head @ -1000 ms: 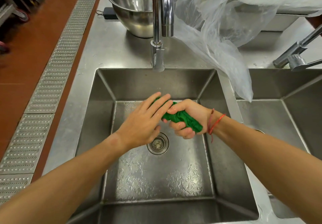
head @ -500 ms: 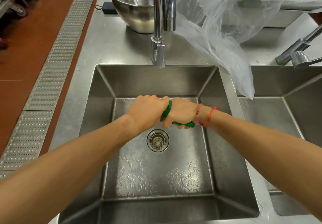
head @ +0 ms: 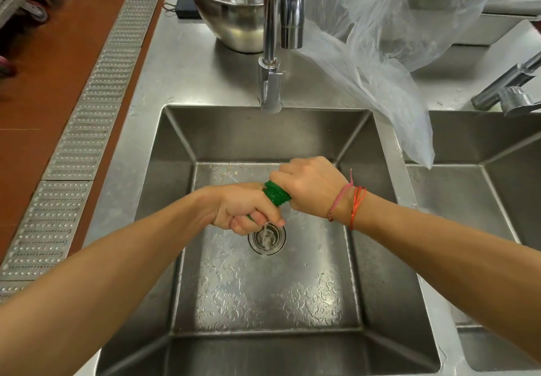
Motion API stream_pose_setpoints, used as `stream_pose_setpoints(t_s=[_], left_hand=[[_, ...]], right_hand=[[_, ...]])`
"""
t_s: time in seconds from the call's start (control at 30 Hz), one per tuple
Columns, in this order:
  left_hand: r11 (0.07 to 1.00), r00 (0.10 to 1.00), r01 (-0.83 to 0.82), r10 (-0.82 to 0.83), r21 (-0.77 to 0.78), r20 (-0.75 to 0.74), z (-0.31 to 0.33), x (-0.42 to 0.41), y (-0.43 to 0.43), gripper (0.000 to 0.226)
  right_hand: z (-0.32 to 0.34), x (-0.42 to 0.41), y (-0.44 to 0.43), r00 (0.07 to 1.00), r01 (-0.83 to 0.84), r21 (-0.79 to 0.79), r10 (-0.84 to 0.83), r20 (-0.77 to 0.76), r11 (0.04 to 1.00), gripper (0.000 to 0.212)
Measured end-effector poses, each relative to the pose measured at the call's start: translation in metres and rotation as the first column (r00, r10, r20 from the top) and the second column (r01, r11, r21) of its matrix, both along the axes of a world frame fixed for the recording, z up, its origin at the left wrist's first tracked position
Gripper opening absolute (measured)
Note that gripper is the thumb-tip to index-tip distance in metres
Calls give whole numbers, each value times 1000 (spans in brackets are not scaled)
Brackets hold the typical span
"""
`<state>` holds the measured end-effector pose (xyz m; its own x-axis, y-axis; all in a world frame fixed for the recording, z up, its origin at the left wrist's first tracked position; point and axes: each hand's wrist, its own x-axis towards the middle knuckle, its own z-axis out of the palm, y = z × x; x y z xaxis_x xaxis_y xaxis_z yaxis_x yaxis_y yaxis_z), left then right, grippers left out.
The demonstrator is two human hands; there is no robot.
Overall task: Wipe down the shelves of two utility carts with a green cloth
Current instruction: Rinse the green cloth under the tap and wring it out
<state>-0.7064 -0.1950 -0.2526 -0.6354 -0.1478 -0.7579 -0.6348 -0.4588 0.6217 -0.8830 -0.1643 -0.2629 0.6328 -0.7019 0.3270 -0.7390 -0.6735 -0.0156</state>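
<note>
Wringing the green cloth (head: 275, 195), left hand (head: 244, 211) and right hand (head: 307, 185) each clench one end, cloth taut between the grips. A wet slip could drop it onto the drain (head: 267, 241) below.

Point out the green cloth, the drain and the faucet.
green cloth (head: 276, 195), head view, exposed twisted middle
drain (head: 273, 242), head view, right side of strainer
faucet (head: 270, 38), head view, upright pipe

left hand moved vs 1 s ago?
Yes. The left hand has come down slightly toward the drain, its fingers now overlapping the drain's rim and curled round the green cloth.
</note>
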Motion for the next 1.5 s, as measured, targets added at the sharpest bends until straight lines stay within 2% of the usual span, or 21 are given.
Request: stream_pose_setpoints(t_s=[0.13, 0.17, 0.23, 0.3, 0.33, 0.4, 0.47, 0.53, 0.6, 0.67, 0.77, 0.83, 0.93, 1.03, 1.13, 1.17, 1.23, 1.3, 1.37, 1.43, 1.5], left_hand=[[983, 994, -108, 111, -146, 12, -1, 1, -5, 26], [963, 986, -159, 167, -217, 17, -1, 2, -5, 18], [893, 957, -269, 290, -361, 6, -5, 4, -4, 33], [791, 919, -365, 391, -491, -52, -11, 4, 2, 60], [700, 902, -398, 416, -593, -115, -13, 6, 7, 69], [399, 885, -444, 338, -802, -321, -13, 11, 18, 73], [104, 919, -390, 115, -915, -378, -11, 20, 31, 69], [-167, 988, -149, -68, -975, -139, -8, 24, 39, 71], [-407, 989, 52, -105, -912, 103, -4, 19, 37, 67], [-564, 976, 81, -122, -822, 180, 8, 11, 22, 48], [-679, 960, 51, -169, -732, 223, 34, 5, -3, 17], [-648, 919, 24, -285, -761, 272, 43, 4, -12, 12], [-481, 871, 117, -371, -869, 322, 44, 6, -17, 10], [-340, 871, 294, -289, -894, 396, 39, 5, -16, 11], [27, 869, 484, -129, -875, 477, 35, -4, -10, 5], [142, 892, 451, -95, -881, 442, 30, -5, -8, 8], [359, 953, 297, -54, -885, 298, 15, -2, -3, 20], [645, 996, 45, 30, -763, 84, 5, 4, 5, 27], [848, 983, -182, 175, -497, -60, 1, 8, 13, 37], [928, 968, -247, 222, -281, -116, 1, 8, 19, 38], [954, 953, -278, 259, -115, -156, 5, 5, 21, 31]], right_hand=[[-4, -1, 5, 995, 91, -3, -91, -47, 996, 23], [-5, -1, 9, 990, 129, 68, -125, -62, 989, 28], [-2, 1, 12, 973, 227, 309, -228, -35, 924, 37], [7, 8, 11, 910, 293, 633, -411, 44, 716, 29], [10, 10, 8, 838, 252, 806, -537, 95, 536, 22], [15, 12, 4, 653, 12, 988, -749, 111, 157, 14], [21, 6, 5, 533, -300, 948, -843, 78, -102, 13], [29, 0, 6, 513, -547, 798, -855, 78, -255, 14], [35, -3, 7, 565, -661, 655, -817, 113, -366, 18], [38, -2, 5, 608, -720, 526, -776, 165, -453, 15], [40, -3, -2, 622, -768, 347, -755, 207, -538, 21], [46, -4, -4, 653, -738, 391, -727, 212, -549, 21], [52, 1, -3, 687, -639, 610, -704, 180, -469, 14], [46, 12, 1, 697, -445, 848, -706, 126, -287, 30], [33, 25, -2, 750, -51, 998, -659, 54, 24, 34], [30, 28, -3, 797, 119, 976, -604, 14, 180, 31], [22, 30, -4, 896, 339, 780, -432, -99, 526, 21], [17, 26, -3, 946, 318, 591, -293, -141, 741, 8], [13, 17, -4, 961, 276, 489, -221, -167, 828, 12], [7, 9, -8, 967, 239, 408, -179, -180, 881, 21], [-1, 3, -13, 984, 175, 333, -152, -95, 927, 25]])
